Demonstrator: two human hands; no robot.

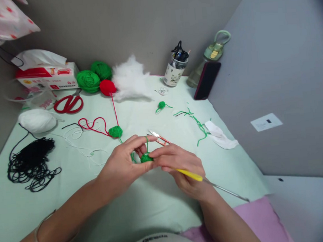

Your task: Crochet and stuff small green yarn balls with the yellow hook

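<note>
One small green crocheted piece (146,158) sits just above the thumb of the left hand (124,161), pinched between it and the curled fingers; green yarn (147,144) rises to the extended index finger. The right hand (183,162) is closed around a yellow-handled hook (192,175), fingertips touching the piece's right side.

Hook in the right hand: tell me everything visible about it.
The hook has a bright yellow, plastic-looking handle and a thin, silvery, metal-looking shaft with a small bent tip. It is held in the right hand, slanting down to the picture's lower right, the shaft reaching out past the wrist. The fingers hide its other end, so I can't tell whether it touches the green piece.
</note>
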